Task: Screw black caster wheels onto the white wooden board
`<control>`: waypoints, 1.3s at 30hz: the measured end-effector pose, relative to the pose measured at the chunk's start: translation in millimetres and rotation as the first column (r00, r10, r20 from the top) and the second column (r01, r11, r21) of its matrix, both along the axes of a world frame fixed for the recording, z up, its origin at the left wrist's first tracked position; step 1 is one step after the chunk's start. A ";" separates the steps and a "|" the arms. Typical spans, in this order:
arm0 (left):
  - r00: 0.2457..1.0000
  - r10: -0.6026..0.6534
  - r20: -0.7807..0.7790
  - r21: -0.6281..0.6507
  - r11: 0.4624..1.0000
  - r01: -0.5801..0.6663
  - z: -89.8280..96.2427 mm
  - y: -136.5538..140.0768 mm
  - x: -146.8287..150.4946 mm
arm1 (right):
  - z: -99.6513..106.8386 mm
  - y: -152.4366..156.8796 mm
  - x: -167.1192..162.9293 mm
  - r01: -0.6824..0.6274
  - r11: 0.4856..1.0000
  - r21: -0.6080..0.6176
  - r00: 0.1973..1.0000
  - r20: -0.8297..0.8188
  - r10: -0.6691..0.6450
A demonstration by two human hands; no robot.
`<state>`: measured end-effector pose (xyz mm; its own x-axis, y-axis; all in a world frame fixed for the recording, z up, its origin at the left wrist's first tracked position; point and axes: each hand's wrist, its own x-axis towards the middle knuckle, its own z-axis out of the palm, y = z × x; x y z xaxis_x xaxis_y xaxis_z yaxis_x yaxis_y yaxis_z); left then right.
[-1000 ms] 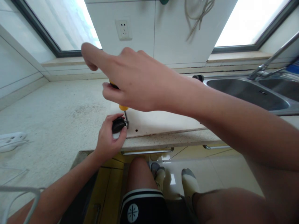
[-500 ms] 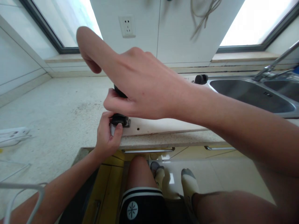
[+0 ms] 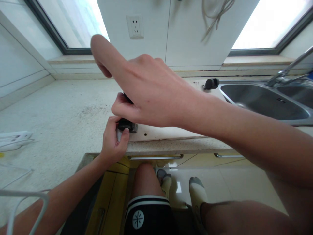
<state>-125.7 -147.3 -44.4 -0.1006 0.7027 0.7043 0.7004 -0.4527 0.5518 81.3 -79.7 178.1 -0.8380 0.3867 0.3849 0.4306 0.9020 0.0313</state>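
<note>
A white board (image 3: 166, 132) with a small dark hole lies on the countertop near its front edge. At the board's left end sits a black caster wheel (image 3: 125, 124) with a metal plate. My left hand (image 3: 113, 140) is closed around that caster, its thumb pressing on the near side. Above the board, my right hand (image 3: 151, 88) is clenched with the index finger bent outward. A bit of a black object (image 3: 128, 99) shows between its fingers; the rest is covered by the hand. Another black caster wheel (image 3: 211, 84) stands at the board's far right.
A steel sink (image 3: 264, 101) with a faucet (image 3: 281, 75) is on the right. On the left of the countertop (image 3: 61, 111) lie a white power strip (image 3: 16, 140) and a cable. A wall socket (image 3: 135, 27) is behind; drawer handles (image 3: 156, 157) line the front.
My right hand has shifted slightly right and down, with its bent index finger lower. My left hand keeps its hold on the caster wheel. The whole view has moved a little.
</note>
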 end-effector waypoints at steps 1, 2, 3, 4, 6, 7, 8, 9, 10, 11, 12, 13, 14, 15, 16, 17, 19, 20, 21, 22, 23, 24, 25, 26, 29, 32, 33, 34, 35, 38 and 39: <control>1.000 -0.004 0.001 -0.005 1.000 0.004 0.9 -0.4 0.6 | -0.2 -0.4 -0.5 0.022 1.000 0.015 1.000 0.006 -0.022; 1.000 -0.009 0.003 -0.007 1.000 0.009 1.9 -0.7 1.2 | -0.2 -0.8 -0.8 0.050 0.998 0.035 0.999 0.014 -0.050; 1.000 -0.013 0.006 -0.009 1.000 0.013 2.9 -1.1 1.9 | 0.2 -1.2 -1.0 0.081 0.995 0.058 0.996 0.021 -0.082; 1.000 -0.015 0.009 -0.010 1.000 0.015 3.7 -1.4 2.4 | 1.1 -1.4 -0.7 0.106 0.991 0.076 0.994 0.029 -0.108; 1.000 -0.015 0.008 -0.010 1.000 0.015 4.6 -1.6 2.8 | 3.9 -1.3 0.8 0.084 0.993 0.081 0.994 0.063 -0.089; 1.000 -0.012 0.003 -0.006 1.000 0.012 4.6 -1.5 2.5 | 5.4 -0.9 1.9 0.020 0.998 0.061 0.996 0.090 -0.025; 1.000 -0.008 -0.006 -0.001 1.000 0.008 4.4 -1.4 2.1 | 6.8 -0.1 3.0 -0.064 0.997 0.036 0.992 0.112 0.060; 1.000 -0.004 -0.017 0.005 1.000 0.004 4.1 -1.2 1.5 | 7.7 0.9 4.0 -0.139 0.990 0.016 0.983 0.121 0.136; 1.000 0.000 -0.027 0.012 1.000 0.000 3.7 -1.0 1.0 | 8.0 2.0 4.6 -0.185 0.983 0.013 0.976 0.116 0.183; 0.999 0.002 -0.033 0.015 1.000 -0.001 3.4 -0.8 0.6 | 7.9 3.1 4.8 -0.184 0.983 0.028 0.978 0.105 0.180; 0.999 0.000 -0.034 0.014 1.000 0.001 3.2 -0.7 0.4 | 7.5 4.0 4.8 -0.131 0.990 0.054 0.987 0.096 0.126; 1.000 -0.005 -0.029 0.011 1.000 0.005 3.1 -0.7 0.4 | 7.0 4.7 4.6 -0.052 0.996 0.079 0.996 0.083 0.045; 1.000 -0.010 -0.020 0.008 1.000 0.010 3.1 -0.7 0.5 | 6.7 5.2 4.6 0.019 0.996 0.087 0.997 0.073 -0.026; 1.000 -0.014 -0.011 0.006 1.000 0.014 3.1 -0.7 0.8 | 6.8 5.4 4.8 0.045 0.997 0.067 0.997 0.067 -0.049; 1.000 -0.018 -0.005 0.003 1.000 0.018 3.2 -0.7 1.1 | 7.4 5.5 5.3 0.012 1.000 0.015 0.998 0.062 -0.013; 1.000 -0.019 -0.004 0.004 1.000 0.019 3.3 -0.8 1.4 | 8.3 5.4 6.0 -0.060 0.997 -0.057 0.997 0.051 0.063; 1.000 -0.018 -0.008 0.012 1.000 0.018 3.5 -0.9 2.0 | 10.3 5.1 7.4 -0.181 0.971 -0.155 0.981 0.039 0.190; 1.000 -0.019 -0.007 0.013 1.000 0.019 3.6 -1.0 2.3 | 10.9 4.9 7.7 -0.169 0.974 -0.149 0.983 0.047 0.178; 1.000 -0.017 -0.004 0.012 1.000 0.017 3.7 -1.0 2.5 | 11.3 4.8 7.8 -0.107 0.988 -0.109 0.992 0.052 0.113; 1.000 -0.014 -0.001 0.011 1.000 0.014 3.8 -1.1 2.6 | 11.4 4.7 7.6 -0.028 0.998 -0.053 0.999 0.039 0.030; 1.000 -0.011 0.001 0.007 1.000 0.011 3.7 -1.1 2.7 | 11.4 4.9 7.5 0.012 1.000 -0.011 1.000 0.022 -0.012; 1.000 -0.008 0.000 0.004 1.000 0.008 3.6 -1.1 2.5 | 11.5 5.1 7.4 -0.004 1.000 -0.012 1.000 0.011 0.005; 1.000 -0.005 -0.008 0.005 1.000 0.005 3.3 -1.1 2.2 | 11.7 5.5 7.5 -0.067 0.996 -0.050 0.998 0.007 0.068; 1.000 0.000 -0.020 0.008 1.000 0.000 3.1 -1.0 1.8 | 12.1 5.8 7.8 -0.145 0.983 -0.110 0.989 0.020 0.148; 0.999 -0.001 -0.034 0.011 1.000 0.001 3.4 -0.9 1.3 | 12.8 6.5 7.8 -0.162 0.972 -0.169 0.984 0.051 0.173; 0.999 -0.004 -0.040 0.035 0.999 0.005 5.5 -1.2 2.5 | 11.3 6.5 6.2 0.014 0.998 -0.058 1.000 -0.014 -0.015; 0.999 0.007 -0.049 0.051 0.999 -0.004 6.0 -1.3 2.9 | 10.7 6.6 5.8 0.008 0.999 -0.052 1.000 -0.023 -0.009; 0.998 0.022 -0.058 0.067 0.998 -0.018 6.2 -1.2 3.2 | 10.2 6.8 5.8 -0.034 0.997 -0.067 0.999 -0.008 0.033; 0.997 0.037 -0.064 0.080 0.996 -0.032 6.0 -1.1 3.4 | 10.0 6.9 6.0 -0.089 0.992 -0.091 0.996 0.018 0.091; 0.998 0.050 -0.043 0.092 0.995 -0.046 3.4 0.0 2.8 | 9.4 6.7 7.3 -0.130 0.986 -0.100 0.990 0.039 0.135; 0.998 0.047 -0.032 0.093 0.995 -0.043 2.2 0.4 2.5 | 9.2 6.1 7.4 -0.086 0.993 -0.075 0.996 0.014 0.087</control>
